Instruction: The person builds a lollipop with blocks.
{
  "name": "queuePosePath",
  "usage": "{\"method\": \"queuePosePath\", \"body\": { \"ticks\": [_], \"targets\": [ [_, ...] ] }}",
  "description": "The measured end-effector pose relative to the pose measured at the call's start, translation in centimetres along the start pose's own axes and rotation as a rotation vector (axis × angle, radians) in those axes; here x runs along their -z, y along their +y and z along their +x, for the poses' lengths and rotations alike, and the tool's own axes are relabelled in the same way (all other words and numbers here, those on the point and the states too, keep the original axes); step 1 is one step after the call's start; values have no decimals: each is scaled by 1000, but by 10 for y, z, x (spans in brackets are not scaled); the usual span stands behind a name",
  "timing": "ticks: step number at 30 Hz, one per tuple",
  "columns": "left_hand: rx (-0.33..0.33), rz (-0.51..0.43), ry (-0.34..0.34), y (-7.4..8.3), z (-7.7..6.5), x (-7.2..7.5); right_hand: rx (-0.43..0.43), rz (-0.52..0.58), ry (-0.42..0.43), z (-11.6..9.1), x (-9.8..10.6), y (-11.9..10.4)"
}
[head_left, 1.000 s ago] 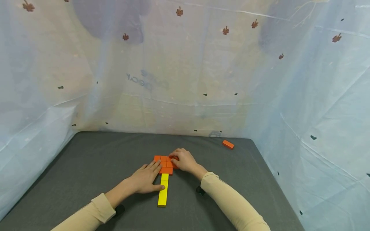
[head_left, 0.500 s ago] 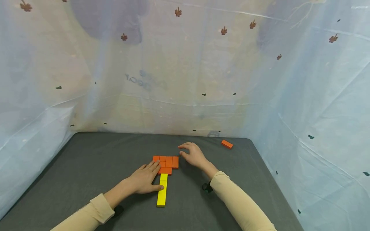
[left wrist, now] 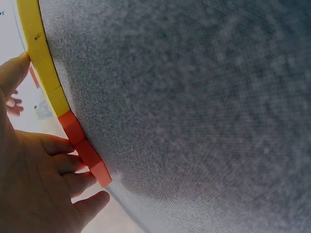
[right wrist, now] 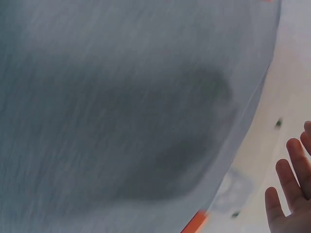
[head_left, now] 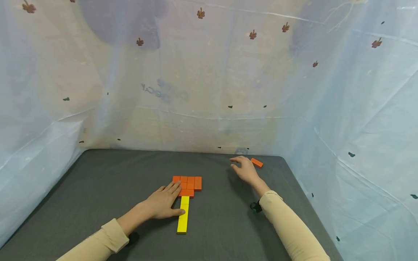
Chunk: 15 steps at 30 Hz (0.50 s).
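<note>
Several orange blocks (head_left: 190,185) lie side by side as a flat patch in the middle of the table. Below them a strip of yellow blocks (head_left: 183,221) runs toward the near edge. My left hand (head_left: 164,202) rests with straight fingers on the left side of the orange patch, its thumb on the yellow strip. In the left wrist view the fingertips (left wrist: 80,180) touch the orange blocks' side. My right hand (head_left: 245,171) is over the table at the right, holding nothing, fingers extended. Just beyond it lies a single orange block (head_left: 257,162), partly seen in the right wrist view too.
The grey cloth-covered table (head_left: 124,170) has its far edge close behind the single block. A pale translucent sheet (head_left: 209,90) with leaf prints hangs behind the table and on both sides.
My right hand has let go of the orange block at the patch's right end and moved right, toward the single orange block. My left hand stays in place.
</note>
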State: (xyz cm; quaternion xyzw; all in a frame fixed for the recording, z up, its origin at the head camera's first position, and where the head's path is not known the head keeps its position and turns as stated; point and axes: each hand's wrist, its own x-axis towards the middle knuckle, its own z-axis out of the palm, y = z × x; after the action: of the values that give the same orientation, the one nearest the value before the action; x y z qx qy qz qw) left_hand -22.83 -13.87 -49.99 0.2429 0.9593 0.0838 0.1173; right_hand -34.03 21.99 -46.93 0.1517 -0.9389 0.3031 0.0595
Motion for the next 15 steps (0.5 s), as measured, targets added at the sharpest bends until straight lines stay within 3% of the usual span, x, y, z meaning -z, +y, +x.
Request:
{"method": "queuePosePath", "body": {
  "ticks": [8, 15],
  "targets": [
    [-2, -4, -1, 0, 0, 0, -96, -92, 42, -2, 27, 49],
    [1, 5, 3, 1, 1, 0, -171, -179, 43, 0, 42, 75]
  ]
}}
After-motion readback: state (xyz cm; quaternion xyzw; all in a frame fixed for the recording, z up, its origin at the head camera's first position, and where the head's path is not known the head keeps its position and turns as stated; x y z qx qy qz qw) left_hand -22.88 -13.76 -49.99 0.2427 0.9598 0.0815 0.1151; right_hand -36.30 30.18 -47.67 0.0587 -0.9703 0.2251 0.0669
